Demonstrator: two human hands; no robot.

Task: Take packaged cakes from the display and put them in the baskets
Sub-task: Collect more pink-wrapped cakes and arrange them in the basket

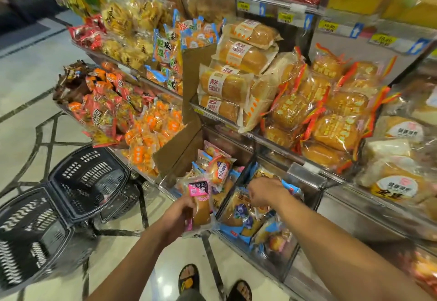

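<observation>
My left hand (176,218) grips a packaged cake with a pink label (200,206), held just in front of the bottom display bin (305,196). My right hand (264,193) reaches into that bin, its fingers curled down on a blue-labelled cake packet (238,210) lying among several others. Two black plastic baskets stand on the floor to the left, a far one (89,182) and a near one (33,234). No cakes show inside either basket.
Tiered shelves of wrapped breads and cakes (236,75) rise ahead and to the right. A brown cardboard divider (186,139) leans between sections. Price tags (328,26) line the upper shelf edge. My sandalled feet (189,279) stand on the glossy tiled floor.
</observation>
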